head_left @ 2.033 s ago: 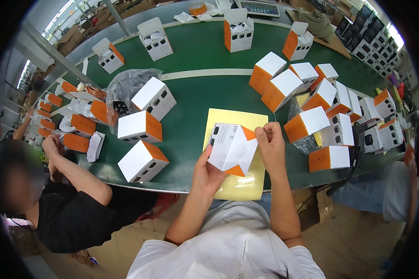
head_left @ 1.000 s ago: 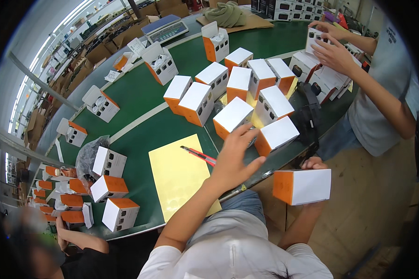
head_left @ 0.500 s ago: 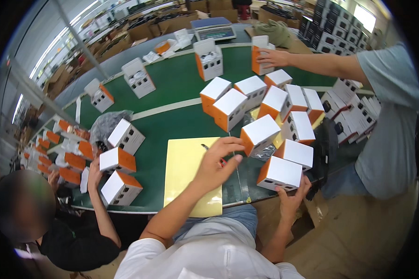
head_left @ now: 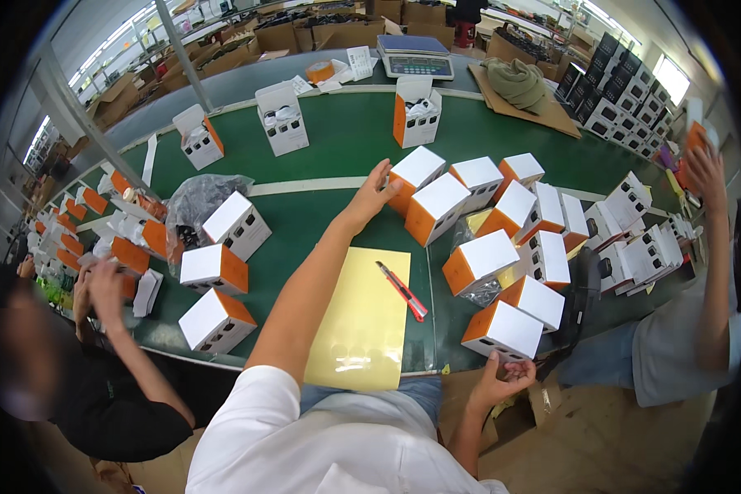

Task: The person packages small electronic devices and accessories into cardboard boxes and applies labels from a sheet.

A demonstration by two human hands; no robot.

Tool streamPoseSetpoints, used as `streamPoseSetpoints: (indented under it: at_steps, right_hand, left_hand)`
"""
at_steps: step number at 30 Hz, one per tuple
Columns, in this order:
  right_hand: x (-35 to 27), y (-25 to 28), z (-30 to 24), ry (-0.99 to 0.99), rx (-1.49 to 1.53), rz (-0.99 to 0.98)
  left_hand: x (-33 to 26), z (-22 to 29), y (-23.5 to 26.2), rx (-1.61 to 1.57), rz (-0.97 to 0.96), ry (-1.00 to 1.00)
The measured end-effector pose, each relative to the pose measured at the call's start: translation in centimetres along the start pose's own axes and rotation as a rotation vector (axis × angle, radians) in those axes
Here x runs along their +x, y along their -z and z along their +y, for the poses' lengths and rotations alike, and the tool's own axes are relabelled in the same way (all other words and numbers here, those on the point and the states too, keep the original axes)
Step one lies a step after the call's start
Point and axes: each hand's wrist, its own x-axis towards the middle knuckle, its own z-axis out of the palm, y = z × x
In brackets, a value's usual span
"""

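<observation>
My left hand [head_left: 372, 196] reaches forward, fingers stretched and apart, with its fingertips at the orange side of a white-topped carton [head_left: 417, 169] at the far left of a cluster of closed cartons. At the table's near edge my right hand [head_left: 500, 384] is palm up, thumb and bent fingers apart, against the lower front of the nearest white and orange carton [head_left: 506, 328]. Between my arms lies a yellow sheet of round clear stickers [head_left: 358, 329], and a red utility knife [head_left: 403, 292] rests on its right part.
Open-flapped cartons [head_left: 418, 123] stand along the far green belt, before a scale [head_left: 416, 62]. At left, a co-worker's hands [head_left: 99, 284] work near several open cartons. Another person's raised hand [head_left: 706, 173] holds a carton at right. A plastic bag [head_left: 202, 206] lies left.
My left hand has moved forward from above the sheet to the far carton, uncovering the knife. My right hand has shifted off the near carton's right corner. The right-hand person has lifted a carton away.
</observation>
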Motion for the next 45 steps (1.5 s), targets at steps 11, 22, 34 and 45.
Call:
streamPoseSetpoints:
  at_steps: [11, 22, 34, 45]
  right_hand:
    - [0.4, -1.0, -1.7, -0.091, -0.069, -0.214]
    - [-2.5, -1.5, 2.0, 0.007, 0.146, -0.022]
    - [-1.5, -0.7, 1.2, 0.104, 0.232, -0.055]
    - [-3.4, -6.1, -10.2, 0.477, 0.244, -0.706]
  left_hand:
    - [0.0, 0.6, -4.2, -0.045, -0.354, 0.102]
    - [17.6, -1.9, -2.8, 0.657, 0.098, -0.16]
    - [16.4, 4.6, -2.7, 0.312, 0.074, -0.211]
    - [-25.1, 10.6, 9.2, 0.354, 0.04, -0.201]
